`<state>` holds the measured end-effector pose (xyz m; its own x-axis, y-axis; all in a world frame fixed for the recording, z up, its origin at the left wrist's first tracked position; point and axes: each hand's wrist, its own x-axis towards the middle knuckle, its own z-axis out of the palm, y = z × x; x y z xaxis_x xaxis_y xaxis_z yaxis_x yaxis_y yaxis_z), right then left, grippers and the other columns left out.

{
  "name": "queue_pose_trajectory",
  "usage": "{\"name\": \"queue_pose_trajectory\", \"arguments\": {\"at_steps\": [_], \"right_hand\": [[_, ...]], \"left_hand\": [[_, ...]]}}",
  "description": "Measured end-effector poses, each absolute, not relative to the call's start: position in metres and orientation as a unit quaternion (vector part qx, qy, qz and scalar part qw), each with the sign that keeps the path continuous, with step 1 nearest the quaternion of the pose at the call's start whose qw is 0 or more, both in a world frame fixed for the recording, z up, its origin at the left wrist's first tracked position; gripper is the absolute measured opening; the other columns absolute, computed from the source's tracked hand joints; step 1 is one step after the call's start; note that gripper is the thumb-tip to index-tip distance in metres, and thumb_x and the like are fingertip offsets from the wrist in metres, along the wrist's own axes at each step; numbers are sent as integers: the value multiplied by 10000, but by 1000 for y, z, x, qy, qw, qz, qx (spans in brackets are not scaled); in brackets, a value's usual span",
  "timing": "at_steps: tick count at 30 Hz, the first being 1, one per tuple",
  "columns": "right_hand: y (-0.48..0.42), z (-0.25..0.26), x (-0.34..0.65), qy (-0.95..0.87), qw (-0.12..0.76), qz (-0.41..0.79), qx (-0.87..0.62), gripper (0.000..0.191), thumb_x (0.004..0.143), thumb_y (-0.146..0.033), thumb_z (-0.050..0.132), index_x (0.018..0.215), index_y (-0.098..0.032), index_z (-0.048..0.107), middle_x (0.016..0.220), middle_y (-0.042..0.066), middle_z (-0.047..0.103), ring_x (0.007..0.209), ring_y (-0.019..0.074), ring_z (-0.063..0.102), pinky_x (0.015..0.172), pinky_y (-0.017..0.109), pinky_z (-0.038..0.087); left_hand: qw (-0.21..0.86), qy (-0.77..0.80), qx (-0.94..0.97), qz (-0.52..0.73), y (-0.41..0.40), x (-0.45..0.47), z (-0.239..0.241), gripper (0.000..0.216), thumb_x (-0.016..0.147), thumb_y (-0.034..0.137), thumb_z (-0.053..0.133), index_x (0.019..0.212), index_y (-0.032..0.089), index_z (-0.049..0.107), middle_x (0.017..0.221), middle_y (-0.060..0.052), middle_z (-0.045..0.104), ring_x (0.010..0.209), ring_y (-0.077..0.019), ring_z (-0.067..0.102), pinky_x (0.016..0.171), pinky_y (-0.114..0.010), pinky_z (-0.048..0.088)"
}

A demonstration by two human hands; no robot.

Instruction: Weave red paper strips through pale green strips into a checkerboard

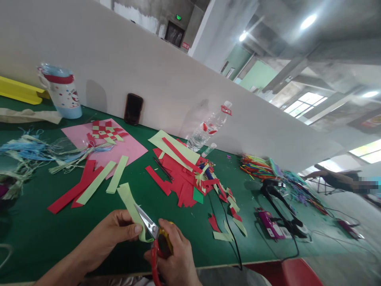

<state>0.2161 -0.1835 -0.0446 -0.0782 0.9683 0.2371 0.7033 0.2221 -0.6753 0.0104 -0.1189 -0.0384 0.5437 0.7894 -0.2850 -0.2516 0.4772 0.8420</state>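
My left hand [123,227] pinches a pale green paper strip [127,197] between thumb and fingers over the front of the table. In my right hand [178,254] is a pair of scissors [148,223] with red and yellow handles. Its blades lie along the strip, with their tips near the strip's middle; I cannot tell how far the blades are apart. The strip's lower end curls beneath them. Just beyond my left hand lie loose red strips [73,192] and pale green strips [117,174]. A woven red and green paper piece [107,130] rests on a pink sheet [133,150].
Red paper scraps [178,174] pile mid-table beside a tilted-looking water bottle [208,129]. Along the wall stand a phone [133,109] and a cup [64,93]. Blue and cream threads [26,149] lie left. A black cable [232,234] crosses the table near a purple device [269,223].
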Motion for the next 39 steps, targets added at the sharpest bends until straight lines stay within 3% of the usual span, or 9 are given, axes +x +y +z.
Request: {"name": "queue_pose_trajectory", "arguments": {"at_steps": [5, 7, 10, 12, 16, 23, 31, 39], "right_hand": [[-183, -45, 215, -703, 343, 195, -591, 734, 533, -135, 908, 1219, -193, 652, 999, 64, 747, 796, 193, 746, 724, 202, 601], [-183, -44, 216, -707, 347, 191, -586, 734, 535, -135, 908, 1220, -196, 648, 1024, 71, 750, 845, 205, 751, 751, 204, 601], [-183, -42, 217, -710, 349, 187, -583, 726, 538, -138, 911, 1214, -192, 651, 1048, 83, 752, 885, 215, 755, 757, 199, 601], [-182, -42, 218, -711, 347, 186, -582, 733, 526, -140, 921, 1208, -185, 656, 1038, 84, 753, 880, 217, 756, 758, 202, 602], [-181, -44, 217, -709, 350, 180, -586, 735, 518, -138, 922, 1201, -196, 659, 986, 61, 754, 808, 201, 753, 736, 208, 606], [-182, -44, 209, -700, 355, 188, -591, 691, 559, -132, 893, 1203, -191, 650, 997, 64, 751, 810, 191, 748, 735, 201, 601], [-182, -45, 204, -689, 355, 192, -602, 663, 554, -134, 875, 1180, -197, 665, 969, 43, 758, 770, 176, 748, 711, 179, 600], [-183, -44, 204, -687, 348, 197, -607, 633, 598, -180, 848, 1198, -227, 650, 962, 31, 754, 766, 186, 742, 706, 211, 607]], "left_hand": [[789, 325, 408, 324, -119, 9, -39, 291, 730, 470, 807, 769, 183, 776, 682, 5, 641, 638, -105, 455, 623, -224, 371], [787, 336, 405, 323, -119, 6, -40, 334, 711, 470, 823, 899, 198, 776, 750, -7, 671, 673, -122, 504, 634, -232, 398], [783, 361, 385, 330, -119, 0, -38, 574, 679, 483, 847, 1184, 258, 692, 905, -32, 710, 788, -175, 593, 679, -264, 453], [774, 370, 377, 348, -118, -3, -35, 608, 710, 534, 810, 1232, 261, 662, 892, -36, 705, 778, -178, 601, 675, -270, 464], [752, 405, 309, 419, -112, -2, -30, 502, 711, 590, 786, 1052, 225, 731, 790, -14, 664, 656, -128, 542, 602, -237, 449], [741, 420, 189, 488, -110, 9, -27, 314, 631, 400, 901, 752, 190, 702, 641, 46, 568, 549, -72, 469, 521, -188, 433], [729, 443, 139, 503, -113, 14, -21, 373, 525, 378, 950, 702, 176, 691, 623, 48, 596, 542, -74, 510, 513, -183, 478], [724, 436, 158, 510, -116, 14, -22, 332, 576, 382, 930, 707, 185, 697, 640, 53, 619, 575, -73, 540, 562, -177, 503]]}}
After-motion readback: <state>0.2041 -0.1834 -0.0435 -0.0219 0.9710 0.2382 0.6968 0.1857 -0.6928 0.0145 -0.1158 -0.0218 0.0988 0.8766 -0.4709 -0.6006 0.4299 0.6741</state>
